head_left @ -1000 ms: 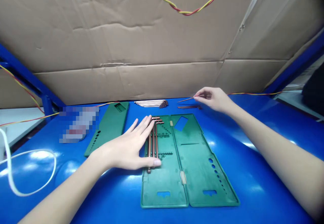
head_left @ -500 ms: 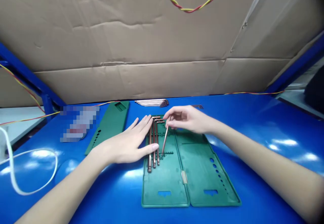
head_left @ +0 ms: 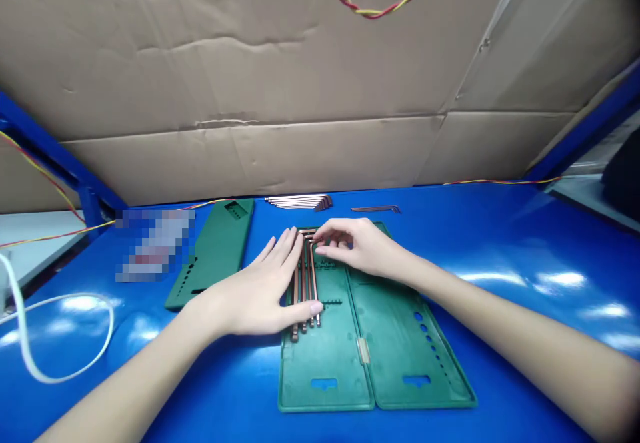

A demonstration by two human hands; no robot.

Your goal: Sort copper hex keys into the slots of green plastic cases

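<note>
An opened green plastic case (head_left: 330, 363) lies on the blue table. Several copper-coloured hex keys (head_left: 295, 326) rest side by side in its left half, short arms at the far end. My left hand (head_left: 267, 289) lies flat across these keys, fingers stretched out, thumb over the lower shafts. My right hand (head_left: 357, 246) pinches the bent end of the rightmost hex key (head_left: 315, 276), whose long shaft now lies parallel to the others. The left hand hides part of the keys' shafts.
A closed green case (head_left: 220, 243) lies left of my left hand, beside a blurred packet (head_left: 157, 246). Farther back are a row of hex keys (head_left: 300, 201) and a thin hex key (head_left: 375, 209). A white cable (head_left: 65, 381) curls at left; cardboard (head_left: 280, 156) stands behind.
The hex key in my right hand has gone from slanting above the case to lying alongside the others. My right hand moved slightly left and lower; my left thumb shifted right over the shafts.
</note>
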